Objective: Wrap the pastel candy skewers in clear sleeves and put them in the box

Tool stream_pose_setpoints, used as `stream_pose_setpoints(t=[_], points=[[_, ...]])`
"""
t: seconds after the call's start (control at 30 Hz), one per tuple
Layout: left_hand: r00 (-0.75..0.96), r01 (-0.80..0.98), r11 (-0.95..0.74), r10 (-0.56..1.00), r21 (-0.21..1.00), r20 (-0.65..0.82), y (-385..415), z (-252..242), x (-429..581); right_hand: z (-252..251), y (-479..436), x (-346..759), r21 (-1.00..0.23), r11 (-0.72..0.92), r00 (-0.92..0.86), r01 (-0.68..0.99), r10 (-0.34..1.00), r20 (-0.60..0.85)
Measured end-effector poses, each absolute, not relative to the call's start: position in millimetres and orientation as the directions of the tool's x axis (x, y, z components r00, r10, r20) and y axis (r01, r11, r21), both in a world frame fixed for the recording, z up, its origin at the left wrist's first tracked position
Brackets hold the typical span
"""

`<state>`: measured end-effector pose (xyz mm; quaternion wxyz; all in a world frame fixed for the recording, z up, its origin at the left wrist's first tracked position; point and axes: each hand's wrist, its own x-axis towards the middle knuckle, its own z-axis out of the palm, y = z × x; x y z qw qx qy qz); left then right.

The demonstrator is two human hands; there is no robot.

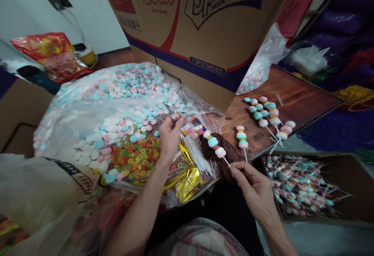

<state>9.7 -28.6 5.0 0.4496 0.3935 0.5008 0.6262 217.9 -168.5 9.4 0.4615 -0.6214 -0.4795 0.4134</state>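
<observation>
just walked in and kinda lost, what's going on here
The person's right hand holds a candy stick by its bare end, while the left hand seems to pinch a printed wrapper. Other candy sticks rest on the table, and an open box at right holds a pile. Loose candies lie spread out at left.

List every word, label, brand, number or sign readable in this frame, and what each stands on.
"Cola": big cardboard box.
"stick candy": box, under "Cola" and again under "Spri".
"Spri…": box, ending cut off.
"1*30PCS*24BOXES": box, purple band.
"Happy every" (second word less certain): whitish plastic bag.
Too small or blurred: square signs on the box, print on the red bag and on the wrapper at the left hand.
</observation>
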Motion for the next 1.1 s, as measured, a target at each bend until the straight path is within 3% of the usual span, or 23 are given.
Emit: stream_pose_setpoints(t=[0.27, 0.43, 0.6, 0.67, 0.77, 0.87, 0.97, 1.1], points=[[-0.250, 0.038, -0.030, 0.967, 0.999, 0.038, -30.9, -2.2, 1.4, 7.3, -172.3, 216.3, -0.975, -0.113, 0.222, 0.190, 0.973, -0.069], [-0.004, 0.366, -0.112, 0.993, 0.924, 0.122, -35.6, -14.6, 10.3, 3.3, -173.9, 214.9, -0.976, -0.179, 0.188, 0.126, 0.970, -0.154], [0.116, 0.477, -0.217, 0.976, 0.852, 0.184, -35.1, -20.7, 12.3, -3.4, -175.2, 214.6, -0.971, -0.238, 0.160, 0.004, 0.959, -0.234], [0.064, 0.397, -0.150, 0.989, 0.905, 0.135, -35.2, -16.7, 11.3, -4.1, -175.3, 214.6, -0.969, -0.247, 0.154, -0.021, 0.957, -0.247], [0.016, 0.024, 0.064, 0.998, 0.998, -0.065, -37.1, -5.1, 8.3, -1.8, -173.8, 213.3, -0.970, -0.243, 0.145, -0.005, 0.960, -0.241], [0.089, -0.323, 0.264, 0.964, 0.909, -0.249, -40.8, 6.2, 6.1, 2.1, -170.5, 209.7, -0.977, -0.205, 0.131, 0.067, 0.972, -0.195], [0.117, -0.433, 0.295, 0.955, 0.852, -0.271, -44.5, 11.5, 7.3, 3.4, -166.9, 205.1, -0.980, -0.128, 0.119, 0.153, 0.987, -0.110], [0.132, -0.433, 0.282, 0.959, 0.856, -0.249, -47.7, 12.1, 10.3, 1.2, -164.7, 201.6, -0.967, -0.051, 0.122, 0.250, 0.992, -0.021]])
